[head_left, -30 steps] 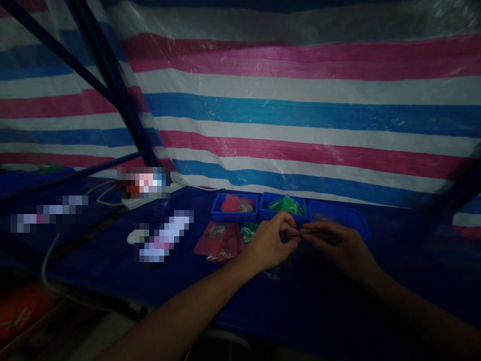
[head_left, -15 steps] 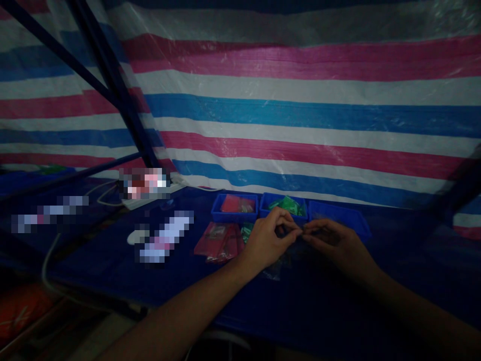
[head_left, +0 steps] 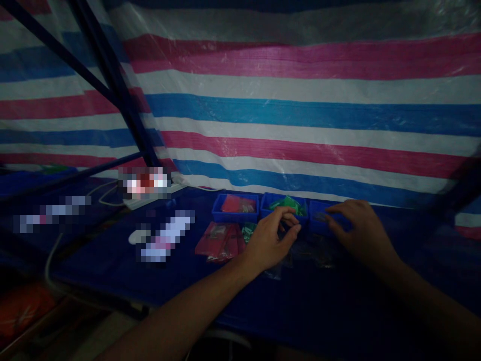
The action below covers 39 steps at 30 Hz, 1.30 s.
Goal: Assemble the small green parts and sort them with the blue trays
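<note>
My left hand (head_left: pixel 272 240) is curled above the table in front of the middle blue bin (head_left: pixel 265 206). Its thumb lies close to the bent fingertips; anything pinched there is too small or dark to make out. My right hand (head_left: pixel 364 233) hovers over the right blue bin (head_left: pixel 313 225), thumb and fingers apart. A faint greyish item (head_left: pixel 320 216) shows near its fingertips, in or over that bin. Red packets (head_left: pixel 220 240) and a green packet (head_left: pixel 248 231) lie left of my left hand. Dark clear packets (head_left: pixel 323 253) lie between and below my hands.
A left blue bin (head_left: pixel 217 213) holds red packets; green packets (head_left: pixel 289 203) fill the middle one. Further left are a white round object (head_left: pixel 139 236), a blurred-out item (head_left: pixel 167 235) and a white power strip (head_left: pixel 141 200) with cables. Striped sheeting (head_left: pixel 300 115) hangs behind the blue table (head_left: pixel 263 306).
My right hand has moved away from my left fingertips, right and slightly up, to the right bin, its fingers spreading. My left hand has stayed nearly in place.
</note>
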{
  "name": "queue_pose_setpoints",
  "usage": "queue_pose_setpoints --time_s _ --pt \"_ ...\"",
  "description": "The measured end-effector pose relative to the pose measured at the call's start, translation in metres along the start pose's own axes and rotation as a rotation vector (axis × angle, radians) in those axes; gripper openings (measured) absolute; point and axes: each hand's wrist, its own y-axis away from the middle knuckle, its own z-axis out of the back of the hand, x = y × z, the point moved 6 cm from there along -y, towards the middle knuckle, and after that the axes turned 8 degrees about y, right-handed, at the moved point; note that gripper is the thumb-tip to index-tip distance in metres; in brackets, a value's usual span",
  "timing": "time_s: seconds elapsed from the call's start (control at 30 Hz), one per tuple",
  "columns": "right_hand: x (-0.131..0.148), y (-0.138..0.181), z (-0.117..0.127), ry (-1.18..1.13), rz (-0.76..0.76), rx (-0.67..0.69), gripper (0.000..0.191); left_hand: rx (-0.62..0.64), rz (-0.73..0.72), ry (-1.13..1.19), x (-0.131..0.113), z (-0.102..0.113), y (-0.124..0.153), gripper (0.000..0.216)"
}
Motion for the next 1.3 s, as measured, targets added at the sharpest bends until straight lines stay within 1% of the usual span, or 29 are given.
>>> queue_pose_setpoints --time_s 0.07,0.1,0.17,0.23,0.3,0.4,0.5,0.63,0.8,0.9,1.07,1.17,1.3 --pt "0.002 0.002 -0.012 -0.007 0.048 0.057 0.016 0.019 -0.009 -0.064 0.000 0.000 0.001 0.028" --pt "0.004 0.003 -0.016 -0.012 0.064 0.069 0.018 0.049 -0.016 -0.117 0.001 -0.002 0.002 0.027" --pt "0.010 0.007 -0.021 -0.029 0.084 0.074 0.020 0.160 -0.033 -0.242 0.004 -0.009 0.006 0.030" --pt "0.014 0.009 -0.022 -0.056 0.090 0.072 0.020 0.305 -0.049 -0.353 0.008 -0.017 0.011 0.037" --pt "0.018 0.010 -0.020 -0.088 0.090 0.062 0.019 0.407 -0.061 -0.421 0.013 -0.023 0.015 0.043" --pt "0.023 0.010 -0.016 -0.138 0.090 0.047 0.017 0.448 -0.078 -0.462 0.017 -0.026 0.017 0.036" --pt "0.026 0.009 -0.013 -0.170 0.084 0.035 0.016 0.458 -0.100 -0.442 0.020 -0.026 0.014 0.026" --pt "0.028 0.009 -0.009 -0.191 0.074 0.025 0.014 0.459 -0.131 -0.391 0.019 -0.026 0.011 0.023" --pt "0.029 0.009 -0.007 -0.207 0.069 0.035 0.012 0.472 -0.133 -0.369 0.018 -0.027 0.012 0.020" --pt "0.028 0.009 -0.009 -0.211 0.054 0.041 0.011 0.445 -0.126 -0.395 0.017 -0.027 0.013 0.019" --pt "0.028 0.011 -0.008 -0.231 0.052 0.030 0.012 0.435 -0.160 -0.490 0.012 -0.029 0.015 0.020" --pt "0.031 0.013 -0.007 -0.269 0.049 0.069 0.016 0.331 -0.139 -0.423 0.007 -0.022 0.011 0.020" --pt "0.035 0.017 -0.014 -0.367 0.002 0.206 0.034 0.165 -0.100 -0.259 0.001 -0.010 0.006 0.021"
